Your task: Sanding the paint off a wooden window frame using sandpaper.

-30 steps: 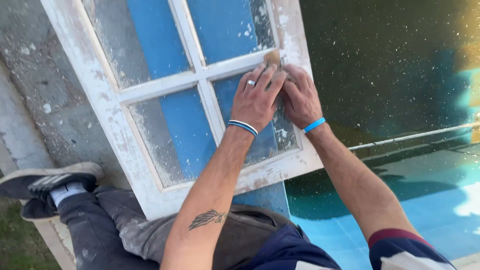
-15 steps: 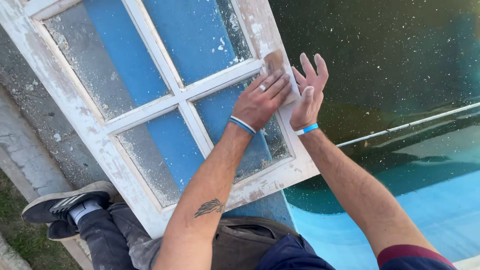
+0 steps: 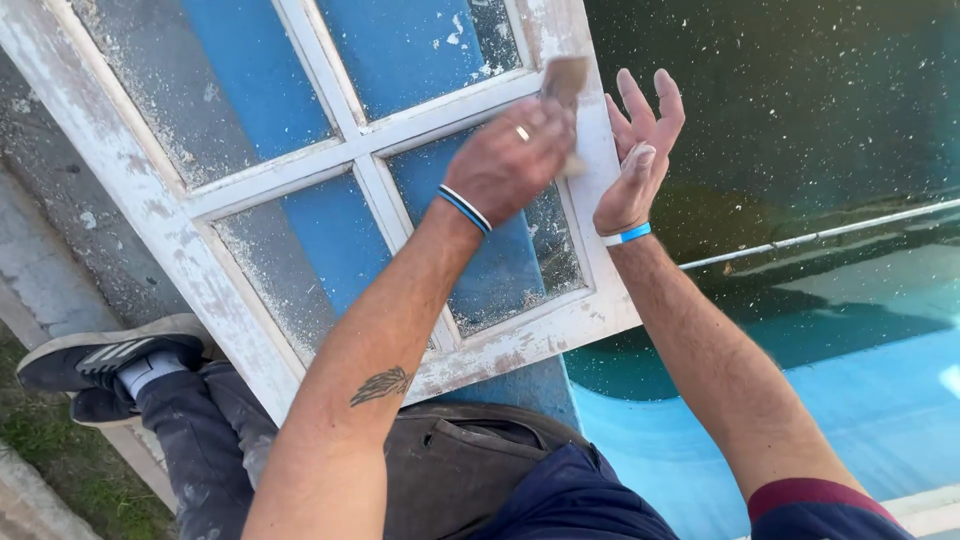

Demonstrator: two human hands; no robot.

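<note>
An old white window frame (image 3: 160,225) with worn paint and dusty glass panes (image 3: 300,250) lies tilted across my lap. My left hand (image 3: 510,160), with a ring and a blue-and-white wristband, is shut on a brown piece of sandpaper (image 3: 563,80) and presses it on the frame's right stile. It is blurred by motion. My right hand (image 3: 637,150), with a blue wristband, is open with fingers spread upward. It rests by its heel against the frame's right edge, next to the left hand.
Dark green pool water (image 3: 800,100) speckled with dust lies to the right, with a thin pale pole (image 3: 820,235) across it and a blue pool wall (image 3: 700,420) below. My shoe (image 3: 100,360) rests on concrete paving (image 3: 40,260) at the left, beside grass (image 3: 60,460).
My right hand has come off the sandpaper and opened, fingers up. My left hand keeps the sandpaper and has slid it up the stile. The frame fills more of the view.
</note>
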